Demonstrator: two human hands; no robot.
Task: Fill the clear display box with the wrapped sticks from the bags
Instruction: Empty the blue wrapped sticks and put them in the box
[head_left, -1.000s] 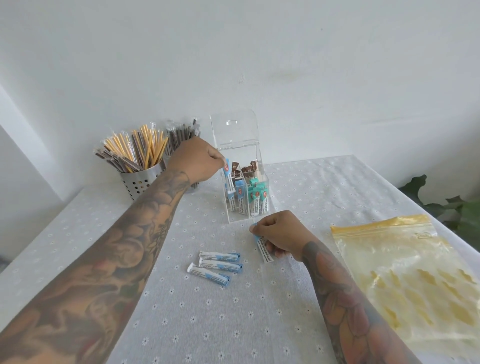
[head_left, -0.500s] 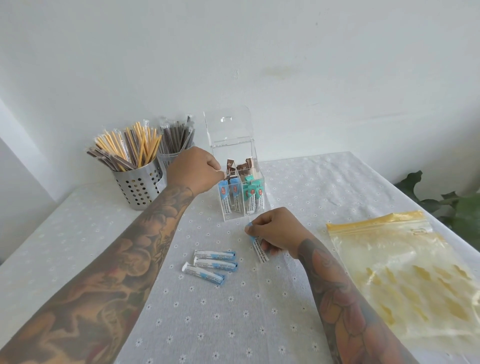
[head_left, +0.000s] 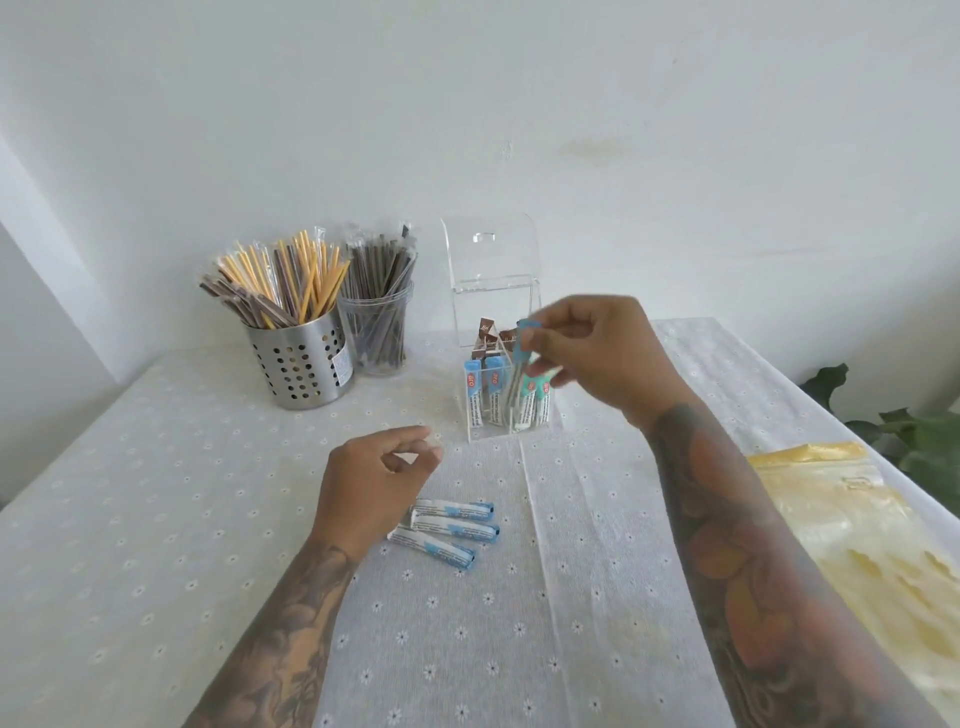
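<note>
Clear display box (head_left: 501, 395), lid up, at the back of the counter (head_left: 156, 493), partly stocked with upright blue, teal and brown sticks.

Right hand (head_left: 597, 358) over the box's open top, pinching one blue-tipped wrapped stick (head_left: 521, 348) held upright. Left hand (head_left: 371, 483) hovering low, fingers loosely curled, holding nothing, just above three loose sticks (head_left: 447, 530) lying side by side. Yellow-topped zip bag (head_left: 852, 525) flat at far right. Perforated steel holder (head_left: 298, 358) and clear cup (head_left: 376, 332) of wrapped stirrers at back left.
</note>
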